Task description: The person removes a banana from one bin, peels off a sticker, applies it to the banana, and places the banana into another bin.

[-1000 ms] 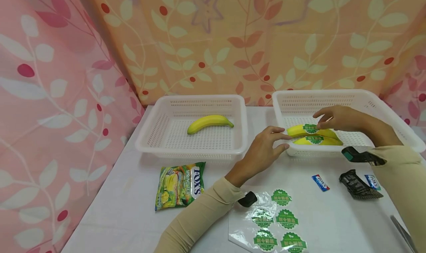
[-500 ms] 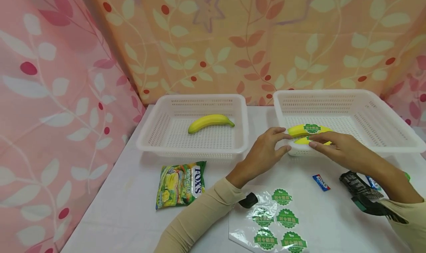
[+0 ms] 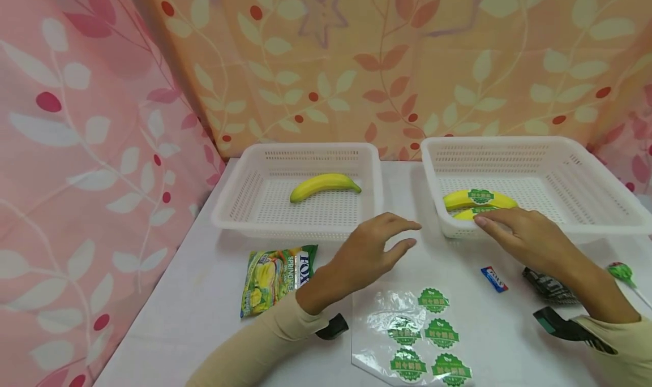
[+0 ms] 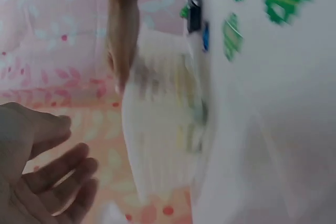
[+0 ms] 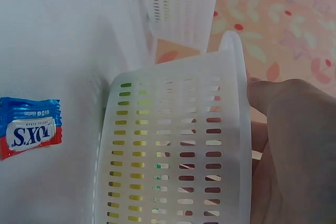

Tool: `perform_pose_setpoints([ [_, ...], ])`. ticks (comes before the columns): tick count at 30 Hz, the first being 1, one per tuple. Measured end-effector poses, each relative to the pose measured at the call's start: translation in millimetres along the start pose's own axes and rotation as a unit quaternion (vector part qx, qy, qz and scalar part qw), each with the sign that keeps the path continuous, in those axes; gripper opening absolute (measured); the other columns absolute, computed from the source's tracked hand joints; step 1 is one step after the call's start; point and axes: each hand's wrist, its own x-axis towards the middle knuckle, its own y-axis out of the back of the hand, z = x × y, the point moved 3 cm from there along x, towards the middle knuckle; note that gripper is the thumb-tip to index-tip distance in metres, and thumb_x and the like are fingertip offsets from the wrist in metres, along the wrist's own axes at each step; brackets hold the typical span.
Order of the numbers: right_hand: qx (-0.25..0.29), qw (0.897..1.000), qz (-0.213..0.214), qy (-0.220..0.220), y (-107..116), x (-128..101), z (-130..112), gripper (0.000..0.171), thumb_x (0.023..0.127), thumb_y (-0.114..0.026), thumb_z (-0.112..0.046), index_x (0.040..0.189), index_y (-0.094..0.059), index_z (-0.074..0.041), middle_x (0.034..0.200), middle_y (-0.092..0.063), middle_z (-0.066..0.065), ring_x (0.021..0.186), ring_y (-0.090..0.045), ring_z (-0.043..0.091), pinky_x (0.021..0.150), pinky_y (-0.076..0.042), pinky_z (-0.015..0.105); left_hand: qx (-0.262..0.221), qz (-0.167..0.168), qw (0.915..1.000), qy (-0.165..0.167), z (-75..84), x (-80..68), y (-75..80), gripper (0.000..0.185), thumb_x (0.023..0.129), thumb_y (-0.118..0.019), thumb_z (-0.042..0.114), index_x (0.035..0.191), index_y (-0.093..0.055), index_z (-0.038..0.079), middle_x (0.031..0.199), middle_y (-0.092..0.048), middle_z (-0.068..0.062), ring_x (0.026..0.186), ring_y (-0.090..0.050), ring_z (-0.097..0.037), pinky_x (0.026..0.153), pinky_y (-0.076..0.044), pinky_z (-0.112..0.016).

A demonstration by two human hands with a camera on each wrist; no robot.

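My right hand [image 3: 540,237] reaches over the front rim of the right white basket [image 3: 601,228]. Its fingers are inside, above the nearer banana [image 3: 464,214] and partly covering it and its green sticker; whether they touch it is hidden. In the right wrist view, my thumb lies at the rim of this basket [image 5: 239,103]. Behind that banana lies another banana [image 3: 501,199] with a green sticker [image 3: 480,196]. My left hand [image 3: 364,257] hovers between the two baskets, fingers extended and holding nothing. It also appears with spread fingers in the left wrist view.
A left white basket [image 3: 239,224] holds one unstickered banana [image 3: 326,185]. In front lie a green candy bag [image 3: 272,276] and a clear sheet with green stickers [image 3: 377,356]. Toward the right are a small wrapped candy [image 3: 494,279], a black packet [image 3: 547,286] and a lollipop [image 3: 620,271].
My left hand has drawn back left and toward me from the right basket. My right hand moved from the farther banana to the nearer one, then stayed nearly in place.
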Motion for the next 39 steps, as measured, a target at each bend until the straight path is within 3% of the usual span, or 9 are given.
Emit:
perform_pose_setpoints([
  [5, -0.003, 1.0, -0.003, -0.001, -1, 2, 0, 0.063, 0.11, -0.05, -0.052, 0.142, -0.065, 0.0, 0.139, -0.062, 0.033, 0.128, -0.054, 0.059, 0.1, -0.039, 0.077, 0.071, 0.08, 0.9943, -0.001, -24.1, -29.2, 23.1, 0.024, 0.097, -0.079, 0.012, 0.121, -0.078, 0.013, 0.118, -0.074, -0.001, 0.116, -0.067, -0.018, 0.097, -0.054, -0.033],
  [10, -0.011, 1.0, -0.007, 0.0, 0, 2, 1, 0.062, 0.111, -0.048, -0.051, 0.142, -0.064, 0.001, 0.14, -0.062, 0.033, 0.128, -0.054, 0.06, 0.101, -0.039, 0.076, 0.15, 0.11, 0.9797, 0.076, -46.6, -48.7, 39.2, 0.029, 0.093, -0.085, 0.024, 0.12, -0.08, 0.016, 0.116, -0.076, -0.002, 0.116, -0.068, -0.027, 0.088, -0.05, -0.049],
  [16, -0.006, 1.0, -0.015, -0.004, 2, 1, 2, 0.063, 0.11, -0.048, -0.051, 0.145, -0.062, 0.0, 0.141, -0.061, 0.034, 0.128, -0.054, 0.061, 0.1, -0.038, 0.078, 0.174, 0.082, 0.9694, 0.152, -55.8, -54.3, 47.1, 0.032, 0.092, -0.083, 0.042, 0.115, -0.083, 0.021, 0.105, -0.081, 0.0, 0.101, -0.074, -0.025, 0.08, -0.046, -0.043],
  [21, 0.032, 0.999, -0.023, -0.006, 5, 2, -2, 0.061, 0.109, -0.052, -0.051, 0.145, -0.063, -0.004, 0.14, -0.062, 0.033, 0.127, -0.055, 0.057, 0.098, -0.041, 0.077, 0.153, 0.06, 0.9707, 0.175, -58.3, -52.1, 50.4, 0.03, 0.092, -0.083, 0.044, 0.113, -0.085, 0.022, 0.102, -0.081, 0.003, 0.096, -0.076, -0.022, 0.08, -0.047, -0.044],
  [24, 0.059, 0.998, -0.005, 0.012, 9, 6, -11, 0.053, 0.108, -0.058, -0.046, 0.142, -0.066, -0.006, 0.132, -0.067, 0.029, 0.118, -0.062, 0.049, 0.092, -0.051, 0.069, 0.134, 0.052, 0.9722, 0.185, -59.1, -51.3, 52.6, 0.03, 0.091, -0.084, 0.043, 0.111, -0.085, 0.022, 0.103, -0.082, 0.004, 0.097, -0.076, -0.021, 0.082, -0.048, -0.045],
  [29, 0.084, 0.992, 0.043, 0.078, 20, 21, -42, 0.04, 0.107, -0.065, -0.035, 0.134, -0.07, -0.006, 0.12, -0.074, 0.017, 0.105, -0.069, 0.037, 0.083, -0.058, 0.054, 0.119, 0.034, 0.972, 0.2, -59.4, -52.2, 55.5, 0.031, 0.092, -0.082, 0.046, 0.113, -0.085, 0.023, 0.105, -0.081, 0.005, 0.101, -0.075, -0.019, 0.084, -0.047, -0.044],
  [33, 0.105, 0.988, 0.036, 0.108, 27, 41, -78, 0.04, 0.107, -0.064, -0.037, 0.134, -0.071, -0.008, 0.119, -0.074, 0.011, 0.106, -0.069, 0.03, 0.087, -0.059, 0.054, 0.113, 0.004, 0.971, 0.211, -61.4, -50.8, 60.7, 0.033, 0.093, -0.081, 0.047, 0.116, -0.084, 0.023, 0.111, -0.081, 0.005, 0.109, -0.075, -0.018, 0.088, -0.053, -0.044],
  [36, 0.115, 0.985, 0.023, 0.127, 30, 61, -106, 0.04, 0.107, -0.064, -0.039, 0.134, -0.072, -0.01, 0.12, -0.074, 0.008, 0.109, -0.068, 0.026, 0.091, -0.058, 0.053, 0.11, -0.028, 0.9648, 0.237, -64.1, -50.1, 67.7, 0.035, 0.093, -0.08, 0.049, 0.118, -0.083, 0.025, 0.117, -0.08, 0.006, 0.117, -0.073, -0.018, 0.095, -0.056, -0.044],
  [39, 0.123, 0.981, 0.005, 0.149, 28, 83, -131, 0.039, 0.107, -0.064, -0.038, 0.134, -0.072, -0.01, 0.122, -0.075, 0.008, 0.111, -0.068, 0.026, 0.093, -0.057, 0.053, 0.101, -0.062, 0.953, 0.279, -67.9, -50.7, 76.1, 0.037, 0.093, -0.078, 0.052, 0.121, -0.082, 0.028, 0.122, -0.078, 0.007, 0.123, -0.07, -0.02, 0.102, -0.054, -0.046],
])
